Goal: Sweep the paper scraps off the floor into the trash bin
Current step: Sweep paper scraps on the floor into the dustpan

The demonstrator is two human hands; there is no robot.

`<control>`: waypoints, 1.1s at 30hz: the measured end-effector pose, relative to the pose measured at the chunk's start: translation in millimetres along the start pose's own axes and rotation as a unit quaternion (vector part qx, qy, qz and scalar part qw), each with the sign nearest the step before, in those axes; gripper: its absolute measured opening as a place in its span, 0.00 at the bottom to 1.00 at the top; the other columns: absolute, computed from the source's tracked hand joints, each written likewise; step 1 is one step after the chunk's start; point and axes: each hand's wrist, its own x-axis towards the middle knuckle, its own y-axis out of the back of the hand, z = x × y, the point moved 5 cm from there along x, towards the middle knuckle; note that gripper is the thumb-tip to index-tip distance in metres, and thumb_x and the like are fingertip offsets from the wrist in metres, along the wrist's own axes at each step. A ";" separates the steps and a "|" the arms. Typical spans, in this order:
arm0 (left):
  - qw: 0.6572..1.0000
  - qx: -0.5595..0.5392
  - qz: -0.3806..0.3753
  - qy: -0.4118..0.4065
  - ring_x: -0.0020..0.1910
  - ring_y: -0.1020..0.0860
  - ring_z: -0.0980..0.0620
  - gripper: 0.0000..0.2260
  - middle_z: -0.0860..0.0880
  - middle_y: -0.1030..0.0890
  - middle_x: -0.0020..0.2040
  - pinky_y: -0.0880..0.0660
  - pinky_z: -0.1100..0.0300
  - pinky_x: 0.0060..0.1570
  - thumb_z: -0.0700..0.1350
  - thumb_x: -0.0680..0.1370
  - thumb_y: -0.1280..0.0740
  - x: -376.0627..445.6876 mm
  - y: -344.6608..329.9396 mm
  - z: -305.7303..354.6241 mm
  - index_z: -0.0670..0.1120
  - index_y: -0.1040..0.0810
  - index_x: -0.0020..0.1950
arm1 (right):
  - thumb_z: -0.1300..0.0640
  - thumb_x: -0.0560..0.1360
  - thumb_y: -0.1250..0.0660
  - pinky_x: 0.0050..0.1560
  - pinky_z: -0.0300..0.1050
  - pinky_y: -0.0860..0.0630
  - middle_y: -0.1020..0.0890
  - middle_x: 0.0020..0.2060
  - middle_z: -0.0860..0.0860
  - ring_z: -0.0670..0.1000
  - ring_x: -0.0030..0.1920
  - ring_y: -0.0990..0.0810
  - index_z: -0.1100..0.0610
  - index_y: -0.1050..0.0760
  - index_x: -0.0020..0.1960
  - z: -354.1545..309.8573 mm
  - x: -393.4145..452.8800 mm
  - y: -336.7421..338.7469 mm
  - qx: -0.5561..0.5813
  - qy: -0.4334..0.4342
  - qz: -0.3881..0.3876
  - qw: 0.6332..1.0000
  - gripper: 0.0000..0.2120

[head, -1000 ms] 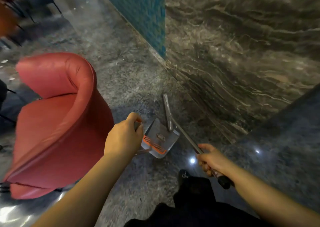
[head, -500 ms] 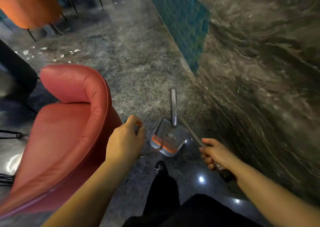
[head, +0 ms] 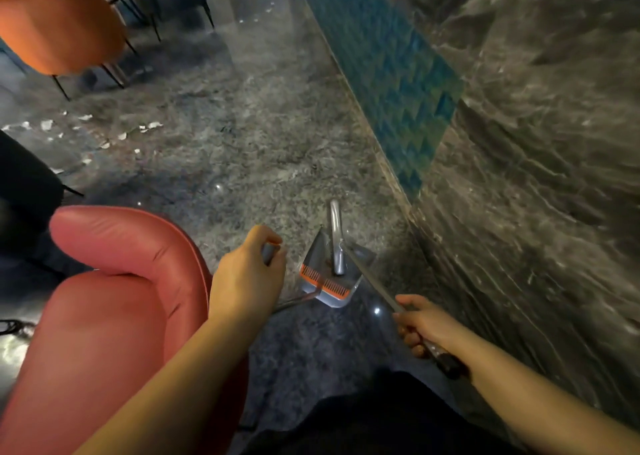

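Left hand [head: 247,274]: curled round a grey handle, just beside the red leather armchair [head: 114,302].
Right hand [head: 424,326]: grips the thin metal broom pole [head: 372,281].
Grey dustpan with orange comb [head: 329,274]: lower centre, near the marble wall [head: 536,177].
White paper scraps [head: 104,135]: upper left, on the open grey stone floor [head: 242,142].

A single wide-angle view from the person's head looks forward and steeply down. Both forearms reach in from the bottom edge, close to the lens. The floor [head: 263,149] stretches away ahead, a wall [head: 540,163] runs along the right, and straight lines bend toward the edges.
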 end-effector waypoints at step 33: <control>0.954 0.003 0.159 0.255 0.33 0.25 0.54 0.04 0.54 0.23 0.34 0.33 0.59 0.29 0.52 0.77 0.36 523.1 67.2 -169.7 0.58 0.30 0.43 | 0.63 0.79 0.46 0.26 0.39 0.36 0.26 0.29 0.56 0.50 0.24 0.30 0.45 0.36 0.64 -471.6 423.2 -228.0 -0.406 -0.033 -0.159 0.899 0.18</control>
